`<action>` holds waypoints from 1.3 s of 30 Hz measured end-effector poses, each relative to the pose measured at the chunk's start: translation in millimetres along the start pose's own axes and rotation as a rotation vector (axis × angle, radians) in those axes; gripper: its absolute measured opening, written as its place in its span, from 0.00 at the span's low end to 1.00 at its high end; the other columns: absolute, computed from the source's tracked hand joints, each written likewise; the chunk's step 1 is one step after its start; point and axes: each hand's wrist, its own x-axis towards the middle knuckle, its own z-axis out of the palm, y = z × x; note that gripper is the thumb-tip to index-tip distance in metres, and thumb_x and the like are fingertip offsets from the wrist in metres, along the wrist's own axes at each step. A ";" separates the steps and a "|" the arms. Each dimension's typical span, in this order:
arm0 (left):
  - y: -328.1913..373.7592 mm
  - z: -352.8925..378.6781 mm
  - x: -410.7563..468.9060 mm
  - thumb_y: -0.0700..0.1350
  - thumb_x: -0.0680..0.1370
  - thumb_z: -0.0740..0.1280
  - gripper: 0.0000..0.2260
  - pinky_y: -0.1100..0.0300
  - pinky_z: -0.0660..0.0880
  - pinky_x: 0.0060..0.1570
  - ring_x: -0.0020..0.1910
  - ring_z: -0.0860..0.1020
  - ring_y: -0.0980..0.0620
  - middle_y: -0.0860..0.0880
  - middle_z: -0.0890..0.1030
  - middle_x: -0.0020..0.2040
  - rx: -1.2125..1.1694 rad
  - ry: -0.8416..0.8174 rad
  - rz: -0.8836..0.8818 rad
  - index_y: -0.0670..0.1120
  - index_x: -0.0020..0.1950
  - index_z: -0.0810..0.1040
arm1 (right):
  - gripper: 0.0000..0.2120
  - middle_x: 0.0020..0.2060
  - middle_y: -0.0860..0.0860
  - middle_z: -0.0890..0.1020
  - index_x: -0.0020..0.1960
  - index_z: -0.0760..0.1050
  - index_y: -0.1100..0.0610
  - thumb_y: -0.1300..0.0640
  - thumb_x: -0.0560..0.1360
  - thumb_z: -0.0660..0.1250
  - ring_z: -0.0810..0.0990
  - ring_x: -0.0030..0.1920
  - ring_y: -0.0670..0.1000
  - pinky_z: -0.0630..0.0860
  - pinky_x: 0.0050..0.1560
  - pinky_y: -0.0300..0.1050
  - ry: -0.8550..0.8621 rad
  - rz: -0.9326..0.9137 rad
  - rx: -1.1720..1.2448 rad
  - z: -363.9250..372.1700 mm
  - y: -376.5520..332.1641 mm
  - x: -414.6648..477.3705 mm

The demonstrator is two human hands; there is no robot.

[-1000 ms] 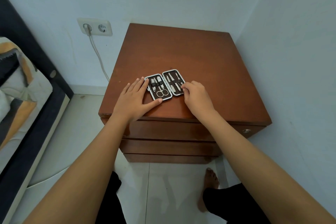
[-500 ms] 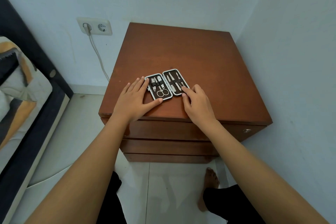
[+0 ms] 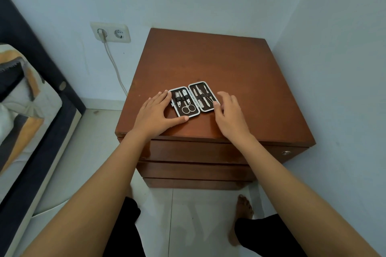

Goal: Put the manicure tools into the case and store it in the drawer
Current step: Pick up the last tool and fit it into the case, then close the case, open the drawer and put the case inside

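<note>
A small manicure case (image 3: 193,99) lies wide open on the top of a brown wooden nightstand (image 3: 219,64). Scissors (image 3: 188,108) and clippers sit under the elastic in its left half, several thin metal tools (image 3: 203,98) in its right half. My left hand (image 3: 155,113) rests flat against the case's left edge, thumb along its near edge. My right hand (image 3: 228,117) is at the case's right edge, fingers spread, thumb touching the near right corner. The nightstand's drawers (image 3: 198,152) are closed.
The nightstand stands in a corner, a white wall close on its right. A wall socket (image 3: 110,32) with a white cable is to the left. A bed with a dark frame (image 3: 52,123) fills the left side. My foot (image 3: 243,210) is on the tiled floor below.
My right hand has slid from the near edge of the case's right half out to its right side, with fingers spread wider. My left hand and the case have stayed put.
</note>
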 end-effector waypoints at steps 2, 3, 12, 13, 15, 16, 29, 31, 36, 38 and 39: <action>2.1 -4.0 3.2 0.70 0.66 0.66 0.46 0.51 0.50 0.72 0.75 0.53 0.52 0.52 0.56 0.77 -0.042 0.011 -0.034 0.51 0.76 0.54 | 0.11 0.50 0.55 0.74 0.57 0.70 0.58 0.55 0.78 0.58 0.72 0.47 0.51 0.73 0.51 0.49 0.049 0.085 0.058 -3.8 0.7 9.5; 3.8 -6.4 5.7 0.69 0.65 0.68 0.46 0.49 0.52 0.71 0.74 0.55 0.51 0.53 0.58 0.76 -0.044 0.018 -0.045 0.51 0.76 0.55 | 0.08 0.48 0.54 0.73 0.52 0.71 0.59 0.56 0.77 0.59 0.73 0.47 0.52 0.73 0.51 0.50 0.040 0.127 0.055 -5.5 0.8 14.6; 16.5 -6.1 10.5 0.67 0.57 0.74 0.51 0.52 0.61 0.67 0.65 0.62 0.50 0.49 0.64 0.65 -0.186 -0.009 -0.074 0.48 0.74 0.61 | 0.09 0.54 0.63 0.75 0.50 0.71 0.65 0.61 0.76 0.55 0.73 0.53 0.63 0.69 0.46 0.51 -0.180 0.222 -0.179 -7.1 -6.5 41.0; 19.6 -3.2 7.2 0.67 0.58 0.74 0.50 0.52 0.63 0.66 0.64 0.63 0.50 0.49 0.65 0.63 -0.198 -0.001 -0.067 0.49 0.73 0.62 | 0.10 0.55 0.63 0.74 0.52 0.70 0.66 0.62 0.76 0.54 0.73 0.55 0.63 0.70 0.48 0.52 -0.170 0.225 -0.189 -10.1 -6.9 44.2; 24.7 2.6 0.3 0.63 0.61 0.75 0.42 0.52 0.67 0.62 0.58 0.67 0.51 0.50 0.68 0.56 -0.248 0.022 -0.030 0.50 0.71 0.66 | 0.11 0.57 0.63 0.72 0.56 0.69 0.66 0.65 0.77 0.52 0.72 0.57 0.63 0.70 0.54 0.54 -0.137 0.208 -0.202 -19.1 -5.8 51.4; 27.0 5.4 -2.6 0.60 0.63 0.76 0.37 0.51 0.70 0.59 0.54 0.69 0.51 0.51 0.70 0.52 -0.292 0.039 -0.008 0.50 0.69 0.69 | 0.11 0.57 0.62 0.72 0.56 0.69 0.65 0.65 0.77 0.52 0.72 0.57 0.62 0.70 0.55 0.54 -0.122 0.173 -0.194 -24.2 -4.8 54.3; 53.8 28.5 -5.6 0.51 0.69 0.74 0.23 0.63 0.67 0.41 0.40 0.70 0.56 0.51 0.72 0.44 -0.424 0.329 -0.142 0.44 0.60 0.76 | 0.02 0.47 0.51 0.71 0.48 0.73 0.60 0.62 0.76 0.63 0.74 0.50 0.52 0.72 0.53 0.41 -0.047 -0.339 0.007 -29.4 19.1 -5.6; 53.6 28.1 -7.0 0.50 0.70 0.73 0.24 0.64 0.67 0.42 0.42 0.70 0.56 0.50 0.72 0.46 -0.408 0.329 -0.128 0.44 0.63 0.74 | 0.04 0.48 0.52 0.73 0.49 0.74 0.59 0.60 0.76 0.63 0.74 0.51 0.52 0.75 0.54 0.47 -0.048 -0.315 0.011 -23.0 22.1 -10.6; 50.5 31.2 -9.6 0.54 0.75 0.67 0.26 0.59 0.72 0.49 0.48 0.73 0.52 0.49 0.73 0.48 -0.435 0.329 -0.071 0.42 0.69 0.69 | 0.09 0.49 0.54 0.76 0.53 0.77 0.59 0.57 0.75 0.66 0.75 0.50 0.52 0.75 0.54 0.46 0.051 -0.168 0.089 -13.5 13.6 -2.3; 49.3 33.4 -8.6 0.52 0.77 0.65 0.24 0.57 0.73 0.51 0.50 0.74 0.51 0.48 0.73 0.48 -0.432 0.340 -0.085 0.42 0.70 0.69 | 0.09 0.49 0.54 0.77 0.52 0.79 0.60 0.57 0.74 0.68 0.75 0.48 0.49 0.75 0.52 0.42 0.085 -0.111 0.115 -8.2 12.9 -0.3; 49.9 33.9 -8.4 0.52 0.77 0.65 0.24 0.56 0.73 0.51 0.50 0.74 0.50 0.48 0.73 0.48 -0.428 0.344 -0.085 0.42 0.69 0.70 | 0.09 0.49 0.54 0.78 0.51 0.80 0.60 0.57 0.73 0.69 0.75 0.48 0.49 0.76 0.53 0.42 0.101 -0.091 0.124 -6.1 13.6 0.2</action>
